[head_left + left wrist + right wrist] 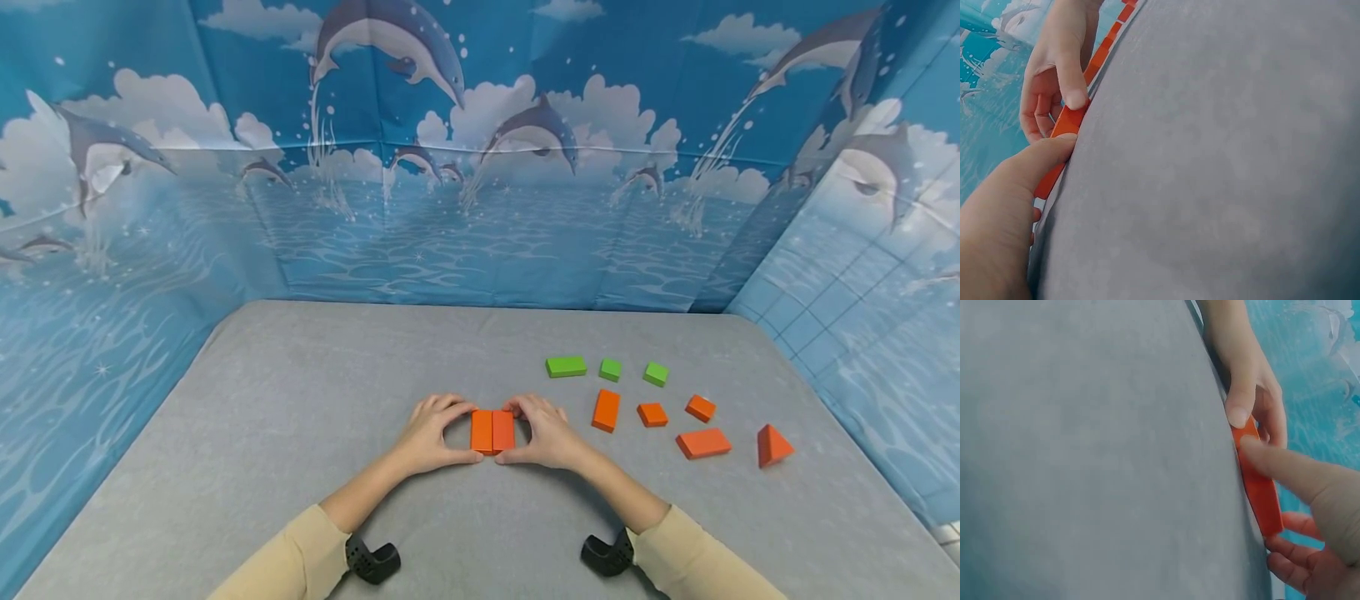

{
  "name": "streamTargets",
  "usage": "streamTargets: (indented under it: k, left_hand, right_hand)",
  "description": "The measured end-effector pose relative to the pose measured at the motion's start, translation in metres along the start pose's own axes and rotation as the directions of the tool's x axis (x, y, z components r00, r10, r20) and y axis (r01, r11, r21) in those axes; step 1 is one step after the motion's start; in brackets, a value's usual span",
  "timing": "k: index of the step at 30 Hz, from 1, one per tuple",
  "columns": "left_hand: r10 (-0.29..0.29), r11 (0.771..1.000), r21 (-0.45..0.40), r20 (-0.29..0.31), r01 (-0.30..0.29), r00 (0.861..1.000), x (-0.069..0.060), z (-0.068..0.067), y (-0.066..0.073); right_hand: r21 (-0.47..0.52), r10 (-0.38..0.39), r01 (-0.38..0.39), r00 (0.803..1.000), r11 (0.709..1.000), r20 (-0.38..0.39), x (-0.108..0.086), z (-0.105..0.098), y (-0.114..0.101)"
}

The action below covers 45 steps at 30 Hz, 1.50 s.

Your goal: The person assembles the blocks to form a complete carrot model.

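Two orange rectangular blocks lie flat, side by side with long sides together, in the middle of the head view. My left hand [431, 435] pinches the left block [482, 431] by its ends, thumb at the near end and fingers at the far end. In mirror fashion my right hand [549, 435] holds the right block [503, 430]. From the left wrist view, both thumbs press on the near faces of the orange blocks [1070, 121]. The right wrist view shows the blocks [1262, 494] edge-on at the table's surface, with fingertips partly hidden behind them.
Right of the hands stand more orange blocks: an upright-lying oblong [606, 410], small pieces [652, 415] [701, 407], another oblong [702, 443] and a triangular block [773, 447]. Behind them sit a green oblong [566, 367] and green cubes [611, 370]. Grey cloth [300, 375] covers the table.
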State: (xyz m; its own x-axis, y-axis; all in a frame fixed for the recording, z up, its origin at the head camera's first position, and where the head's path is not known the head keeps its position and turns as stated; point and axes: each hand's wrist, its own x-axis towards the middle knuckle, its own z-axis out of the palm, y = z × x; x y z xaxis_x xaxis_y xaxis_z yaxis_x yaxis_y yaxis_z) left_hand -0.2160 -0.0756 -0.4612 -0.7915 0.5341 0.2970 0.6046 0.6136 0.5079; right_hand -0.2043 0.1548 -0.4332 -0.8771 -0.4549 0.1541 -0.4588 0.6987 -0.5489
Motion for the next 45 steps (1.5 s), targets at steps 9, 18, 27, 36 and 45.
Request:
streamTargets:
  k: [9,18,27,36,45]
  left_hand:
    - [0.000,1.000,0.005,0.014,0.000,1.000,0.000,-0.001,0.001]
    - [-0.011,1.000,0.023,0.017,0.010,1.000,0.000,0.000,0.000]
    - [-0.016,0.999,0.031,0.015,0.015,1.000,-0.001,0.001,0.000]
    - [-0.006,0.999,0.033,0.009,0.006,1.000,-0.001,0.001,0.000]
    - [-0.009,0.999,0.032,0.009,0.008,1.000,-0.001,0.001,-0.001]
  right_hand:
    - [0.057,-0.020,0.029,0.989,0.998,-0.148,-0.013,-0.045,0.033]
    - [-0.026,0.107,-0.113,0.979,0.993,-0.174,-0.047,-0.081,0.088]
    - [-0.053,0.178,-0.186,0.976,0.981,-0.123,-0.060,-0.089,0.097]
    - [-0.073,0.167,-0.177,0.977,0.981,-0.131,-0.060,-0.084,0.100]
    - [-0.039,0.135,-0.142,0.980,0.989,-0.149,-0.055,-0.082,0.093]
